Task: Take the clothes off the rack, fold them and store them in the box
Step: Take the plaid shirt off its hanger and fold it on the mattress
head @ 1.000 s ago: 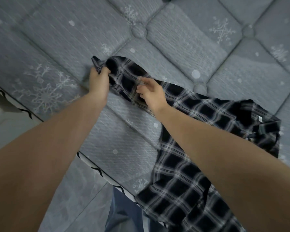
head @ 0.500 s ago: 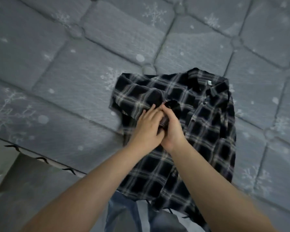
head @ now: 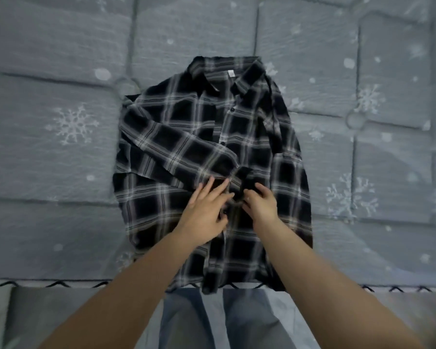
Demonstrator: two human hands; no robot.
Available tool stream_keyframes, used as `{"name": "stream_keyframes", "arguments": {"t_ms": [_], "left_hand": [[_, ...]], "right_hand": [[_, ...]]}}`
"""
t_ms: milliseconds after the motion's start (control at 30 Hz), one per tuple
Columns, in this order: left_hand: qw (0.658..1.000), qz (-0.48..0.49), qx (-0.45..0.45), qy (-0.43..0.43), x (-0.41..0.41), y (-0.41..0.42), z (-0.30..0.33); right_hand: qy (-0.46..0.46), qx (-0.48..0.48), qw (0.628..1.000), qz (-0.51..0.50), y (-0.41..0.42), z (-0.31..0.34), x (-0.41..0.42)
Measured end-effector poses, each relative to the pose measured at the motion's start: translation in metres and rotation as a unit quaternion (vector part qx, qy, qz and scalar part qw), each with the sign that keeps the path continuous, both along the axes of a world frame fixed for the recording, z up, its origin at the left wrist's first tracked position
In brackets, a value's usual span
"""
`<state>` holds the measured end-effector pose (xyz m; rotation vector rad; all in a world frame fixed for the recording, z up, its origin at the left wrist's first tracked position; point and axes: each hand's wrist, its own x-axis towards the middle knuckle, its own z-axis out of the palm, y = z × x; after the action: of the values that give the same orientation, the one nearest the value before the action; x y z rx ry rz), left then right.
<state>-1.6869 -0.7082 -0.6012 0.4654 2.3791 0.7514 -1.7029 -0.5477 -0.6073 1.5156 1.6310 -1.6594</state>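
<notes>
A black and white plaid shirt point(head: 181, 137) lies front up on the grey mattress point(head: 61, 152), collar at the far end and hem hanging over the near edge. Its left sleeve is folded across the chest, with the cuff near the middle. My left hand point(head: 207, 207) rests flat on the shirt with fingers spread, just left of the cuff. My right hand point(head: 261, 204) lies beside it with fingers curled round the dark cuff of the sleeve. No rack or box is in view.
The quilted mattress with its snowflake print fills most of the view, with bare surface left and right of the shirt. Its near edge point(head: 61, 283) runs across the bottom. Below the edge are my jeans-clad legs point(head: 212, 321) and grey floor.
The sleeve, held out to the left a second ago, has been brought across the chest. The shirt now lies straight and flatter, and my hands have spread slightly apart on it.
</notes>
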Motion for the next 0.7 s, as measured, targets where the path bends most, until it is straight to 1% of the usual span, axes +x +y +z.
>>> {"name": "stream_keyframes", "arguments": {"t_ms": [67,100,133,167,200,233,267,300,333,367,400,467,533,567,633,700], "left_hand": [[0.996,-0.043,-0.042,-0.068,-0.001,0.012,-0.014],[0.989,-0.052,-0.070,-0.122,-0.002,0.018,-0.018],[0.979,-0.049,-0.090,-0.177,-0.005,0.021,-0.020],[0.971,-0.040,-0.104,-0.211,-0.007,0.024,-0.021],[0.970,-0.032,-0.119,-0.210,-0.009,0.030,-0.019],[0.975,-0.020,-0.135,-0.173,-0.011,0.036,-0.015],[0.983,0.000,-0.143,-0.117,-0.015,0.042,-0.009],[0.988,0.022,-0.135,-0.071,-0.018,0.051,-0.004],[0.991,0.045,-0.114,-0.046,-0.021,0.060,0.002],[0.994,0.058,-0.088,-0.040,-0.024,0.068,0.005],[0.995,0.058,-0.068,-0.052,-0.027,0.079,0.005],[0.993,0.041,-0.048,-0.105,-0.031,0.099,0.003],[0.988,0.034,-0.041,-0.147,-0.034,0.122,-0.008],[0.985,0.041,-0.036,-0.167,-0.034,0.131,-0.012],[0.980,0.057,-0.025,-0.189,-0.036,0.156,-0.022],[0.978,0.076,-0.015,-0.194,-0.039,0.181,-0.026]], "right_hand": [[-0.007,0.032,0.998,0.061,0.010,-0.004,0.006],[-0.007,0.064,0.995,0.081,0.017,-0.005,0.008],[-0.003,0.097,0.991,0.090,0.022,-0.006,0.009],[-0.001,0.126,0.987,0.096,0.028,-0.007,0.010],[-0.005,0.150,0.983,0.105,0.036,-0.009,0.013],[-0.013,0.173,0.978,0.116,0.043,-0.010,0.016],[-0.028,0.194,0.972,0.129,0.050,-0.011,0.018],[-0.045,0.209,0.966,0.143,0.059,-0.011,0.020],[-0.067,0.223,0.958,0.168,0.067,-0.010,0.023],[-0.094,0.237,0.946,0.201,0.075,-0.011,0.027],[-0.124,0.255,0.929,0.237,0.086,-0.012,0.030],[-0.173,0.286,0.897,0.290,0.102,-0.014,0.036],[-0.184,0.305,0.880,0.314,0.120,-0.021,0.041],[-0.173,0.311,0.877,0.323,0.126,-0.022,0.043],[-0.143,0.311,0.889,0.304,0.143,-0.026,0.044],[-0.103,0.287,0.916,0.261,0.157,-0.029,0.045]]}}
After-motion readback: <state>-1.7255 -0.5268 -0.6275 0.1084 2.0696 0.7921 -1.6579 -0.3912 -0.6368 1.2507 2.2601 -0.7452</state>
